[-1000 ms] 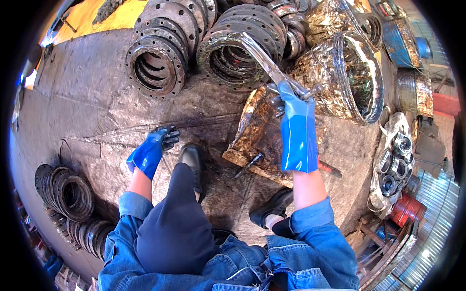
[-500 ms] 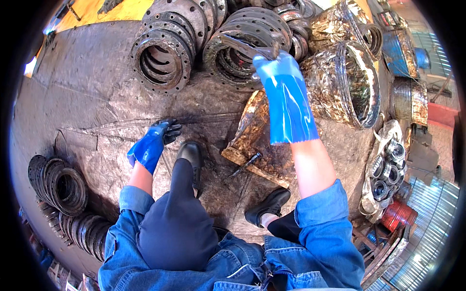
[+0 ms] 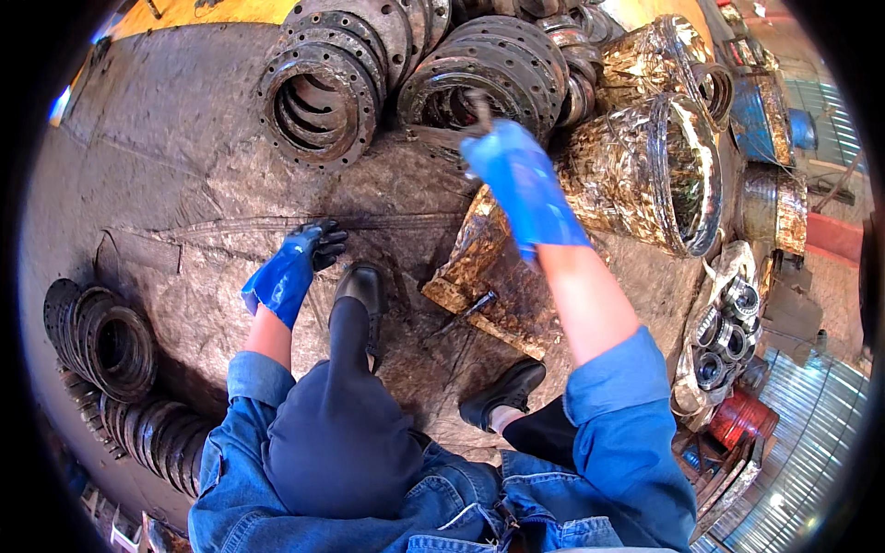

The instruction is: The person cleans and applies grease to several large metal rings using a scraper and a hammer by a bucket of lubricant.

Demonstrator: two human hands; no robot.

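Note:
My right hand (image 3: pixel 512 157), in a blue rubber glove, is closed around a long dark tool (image 3: pixel 438 139) in front of the middle stack of flanges (image 3: pixel 502 69). Motion smears the tool, and I cannot make out its kind. My left hand (image 3: pixel 300 258), in a matching glove with dark, grimy fingers, hangs by my left shoe with nothing in it. Its fingers are partly spread. Between my feet and the right arm lies a rusty, oil-stained curved metal piece (image 3: pixel 452 286), with a dark rod-like tool (image 3: pixel 468 311) resting across its edge.
Another flange stack (image 3: pixel 318 111) stands far left of centre, and more ring flanges (image 3: pixel 115 355) lie at the near left. Large greasy metal cylinders (image 3: pixel 618 161) are at the right. Beyond them sits a white sack (image 3: pixel 728 336) holding several round metal parts. A red drum (image 3: pixel 742 415) stands nearby.
My right hand has moved slightly left and nearer, swinging the dark tool down from across the flange faces. My left hand has hardly moved. The view has shifted slightly.

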